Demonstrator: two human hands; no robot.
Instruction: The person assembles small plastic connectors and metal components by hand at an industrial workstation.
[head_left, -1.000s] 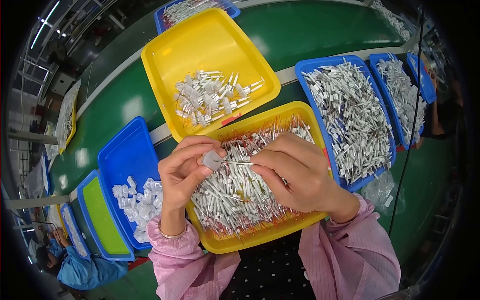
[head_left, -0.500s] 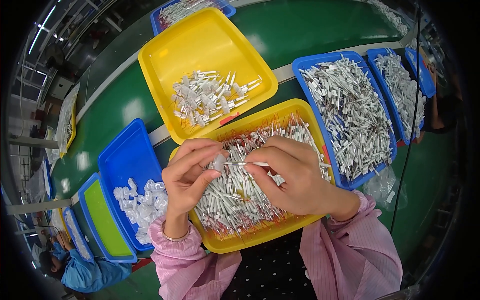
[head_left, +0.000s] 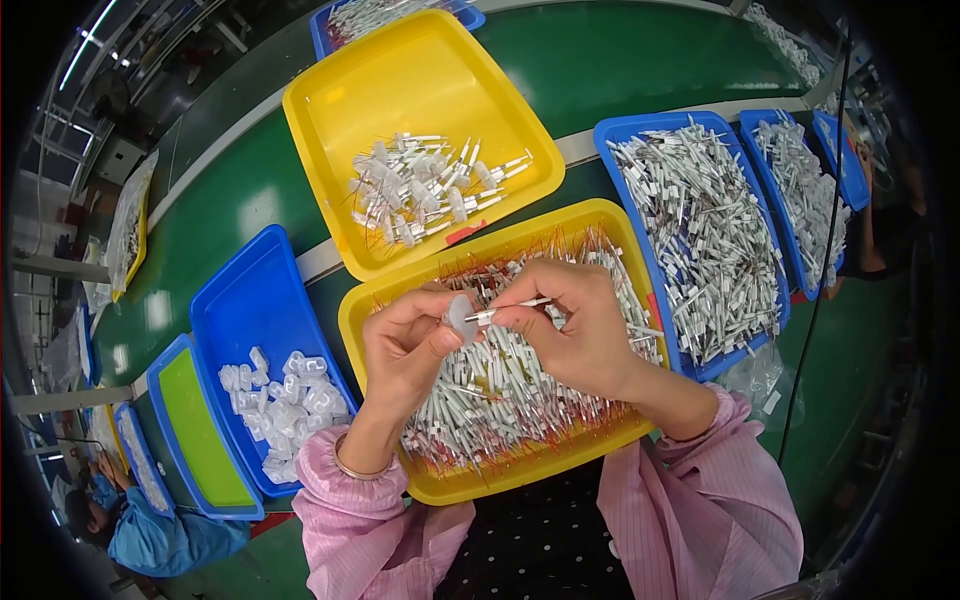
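Note:
Over the near yellow tray, my left hand pinches a small translucent plastic cap between thumb and fingers. My right hand is closed on a thin white stick-like part, whose inner end meets the cap. Whether that end has gone into the cap is too small to tell. Under both hands lies a dense heap of similar white sticks with fine red wires. Beyond, a second yellow tray holds a small pile of sticks with translucent caps on them.
At left, a blue tray holds loose translucent caps, beside a green-bottomed blue tray. To the right, a blue tray is full of white sticks, next to further trays. A person in blue sits at lower left. A black cable hangs at right.
Both hands have shifted slightly rightward, and the cap has turned so its round face shows. The right fingers have moved up and closer along the stick.

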